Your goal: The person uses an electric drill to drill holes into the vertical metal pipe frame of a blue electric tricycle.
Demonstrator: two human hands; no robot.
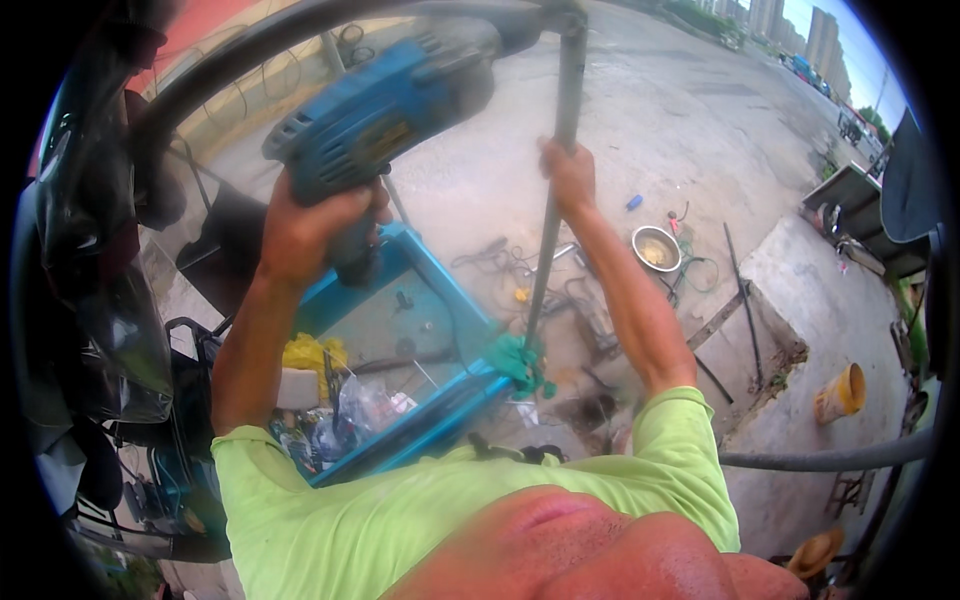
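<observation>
My left hand (322, 232) is wrapped round the handle of a blue pistol-grip power tool (385, 115) with a grey front housing. It is held up and tilted, its dark nose pointing at the joint (567, 18) where a curved dark tube (250, 55) meets an upright metal pole (570, 90). I cannot tell whether the nose touches the joint. Around the pole, below that joint, my right hand (571, 182) is closed. A green cloth or plastic wrap (517, 364) is bunched at the pole's lower part, by the corner of a blue cargo bed.
The blue cargo bed (450, 290) holds plastic bags (360, 410) and a yellow bag (312, 353). Cables, tools and a metal bowl (657, 248) lie on the concrete ground. A yellow bucket (840, 393) lies tipped at right. A dark bar (830, 456) crosses the lower right.
</observation>
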